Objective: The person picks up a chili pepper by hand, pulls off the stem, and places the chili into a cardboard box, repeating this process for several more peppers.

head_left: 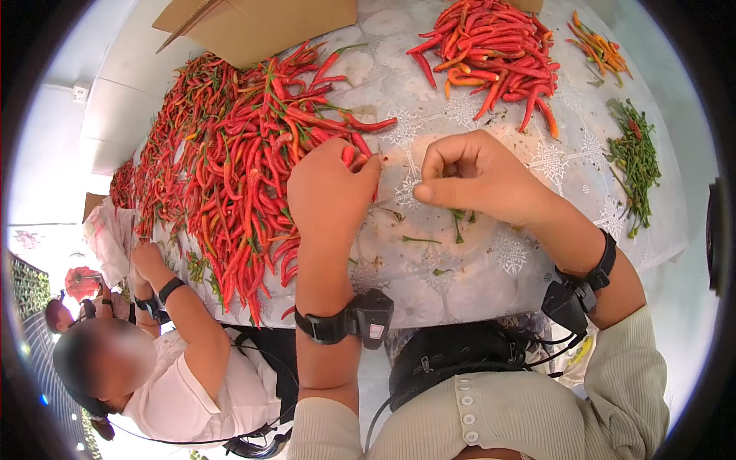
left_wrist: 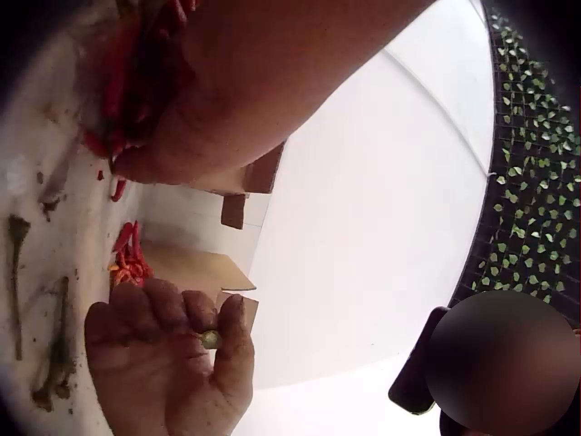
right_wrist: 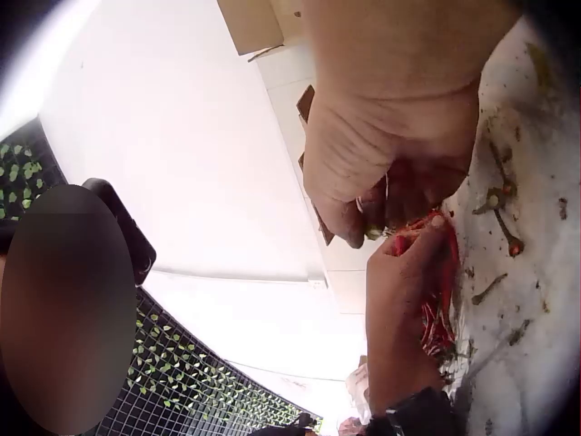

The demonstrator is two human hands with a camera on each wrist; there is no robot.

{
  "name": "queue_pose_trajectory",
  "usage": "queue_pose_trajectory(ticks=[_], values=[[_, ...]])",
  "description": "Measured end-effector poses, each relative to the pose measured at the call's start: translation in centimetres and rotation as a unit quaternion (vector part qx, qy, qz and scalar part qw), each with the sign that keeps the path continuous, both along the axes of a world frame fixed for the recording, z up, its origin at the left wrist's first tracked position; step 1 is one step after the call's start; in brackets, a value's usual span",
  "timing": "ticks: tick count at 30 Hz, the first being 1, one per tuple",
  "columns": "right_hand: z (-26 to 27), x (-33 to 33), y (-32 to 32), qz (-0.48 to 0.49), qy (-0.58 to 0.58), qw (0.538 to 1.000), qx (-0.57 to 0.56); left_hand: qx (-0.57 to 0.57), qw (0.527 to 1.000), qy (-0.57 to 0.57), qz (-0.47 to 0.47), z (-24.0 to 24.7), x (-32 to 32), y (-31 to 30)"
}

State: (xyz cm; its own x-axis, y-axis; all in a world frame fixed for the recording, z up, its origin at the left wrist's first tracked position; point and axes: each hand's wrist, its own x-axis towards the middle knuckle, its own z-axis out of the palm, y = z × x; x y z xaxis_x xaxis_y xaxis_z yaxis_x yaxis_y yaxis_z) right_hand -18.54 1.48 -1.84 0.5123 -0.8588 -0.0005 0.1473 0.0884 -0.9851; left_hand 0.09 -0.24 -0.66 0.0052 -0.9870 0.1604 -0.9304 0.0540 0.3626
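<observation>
roughly at eight o'clock in the head view is one other person (head_left: 176, 368). at ten o'clock spreads one large chili heap (head_left: 230, 169), too many to count, with one cardboard box (head_left: 264, 31) at eleven. just left of centre the left hand (head_left: 330, 192), back up, forearm rising from six o'clock, pinches a red chili (head_left: 349, 157) by its curled fingers and thumb. about three loose stems (head_left: 422, 240) lie on the cloth (head_left: 483, 295) between the arms. the right hand (head_left: 483, 180), forearm slanting in from four o'clock, thumb towards nine, pinches one green stem end (left_wrist: 211, 340). one smaller chili pile (head_left: 498, 57) lies at one o'clock, one orange cluster (head_left: 602, 50) at two, one stem bundle (head_left: 636, 157) nearing three.
</observation>
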Motion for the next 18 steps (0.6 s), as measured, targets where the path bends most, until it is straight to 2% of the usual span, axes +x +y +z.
queue_pose_trajectory(ticks=[2, 5, 8, 11, 14, 17, 18], values=[[-0.7, 0.0, 0.0, 0.044, 0.023, 0.998, -0.046, 0.002, 1.000, -0.011, 0.001, 0.1, -0.1, 0.0], [-0.2, 0.1, 0.4, 0.073, 0.073, 0.994, -0.042, -0.015, 1.000, 0.010, -0.017, -0.5, 0.1, -0.1], [-0.9, 0.3, 0.3, 0.036, 0.044, 0.997, -0.055, 0.003, 0.999, 0.017, -0.029, -0.7, 0.1, -0.1], [-0.4, 0.1, 0.0, -0.006, 0.028, 0.999, -0.022, 0.002, 0.998, 0.028, -0.050, -0.7, 0.0, 0.0], [-0.6, -0.1, -0.5, -0.071, 0.082, 0.994, -0.003, 0.027, 0.993, 0.054, -0.099, -0.3, -0.4, 0.4], [-1.3, 0.1, -0.9, -0.208, 0.127, 0.967, -0.072, 0.056, 0.967, 0.206, -0.141, -0.2, -0.6, 0.5], [-1.1, 0.2, -0.8, -0.220, 0.108, 0.968, -0.057, 0.093, 0.948, 0.273, -0.136, 0.2, -0.6, 0.7]])
